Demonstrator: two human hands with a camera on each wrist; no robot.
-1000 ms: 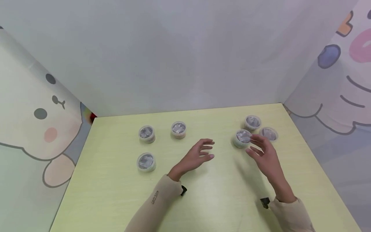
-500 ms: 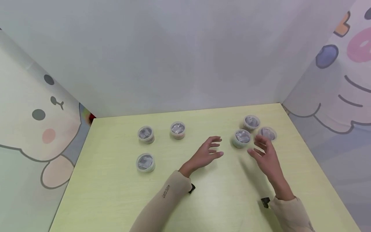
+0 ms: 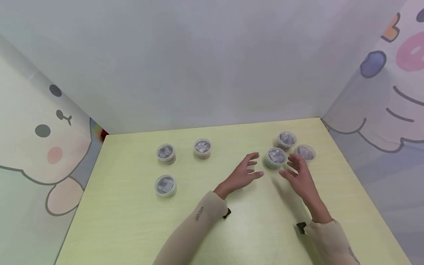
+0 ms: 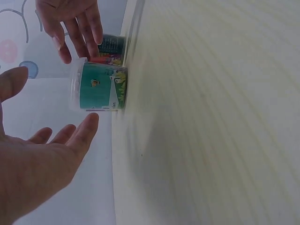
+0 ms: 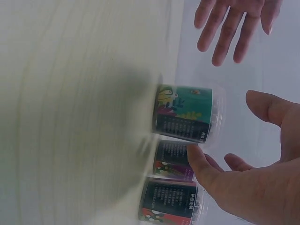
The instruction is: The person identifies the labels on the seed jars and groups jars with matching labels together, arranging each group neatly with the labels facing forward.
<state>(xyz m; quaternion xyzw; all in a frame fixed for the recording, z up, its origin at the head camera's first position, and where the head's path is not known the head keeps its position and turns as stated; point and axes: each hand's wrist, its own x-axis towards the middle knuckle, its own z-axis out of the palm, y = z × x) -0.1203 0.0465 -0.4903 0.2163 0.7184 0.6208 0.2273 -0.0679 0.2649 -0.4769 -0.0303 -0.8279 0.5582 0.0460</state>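
Observation:
A small plastic tub (image 3: 275, 158) with a clear lid and a green printed label stands upright between my two hands. To its left is my left hand (image 3: 243, 175), palm turned inward, fingers spread and relaxed, holding nothing. My right hand (image 3: 299, 180) hovers on the tub's right with loosely bent fingers and thumb apart, also holding nothing. In the left wrist view the green label (image 4: 96, 86) shows, with a gap between it and the left fingers. In the right wrist view, right fingertips overlap a dark-labelled tub (image 5: 171, 154) behind; contact cannot be told.
Close behind the green tub stand a tub (image 3: 286, 138) and, to the right, another tub (image 3: 305, 151). Farther left on the pale yellow table (image 3: 126, 221) are a back tub (image 3: 202, 147), a left tub (image 3: 166, 152) and a nearer tub (image 3: 165, 185). White cloth walls (image 3: 212, 66) surround the table.
My left hand has moved right, closer to the green tub. The right hand has shifted only slightly. All the tubs stay in place on the table.

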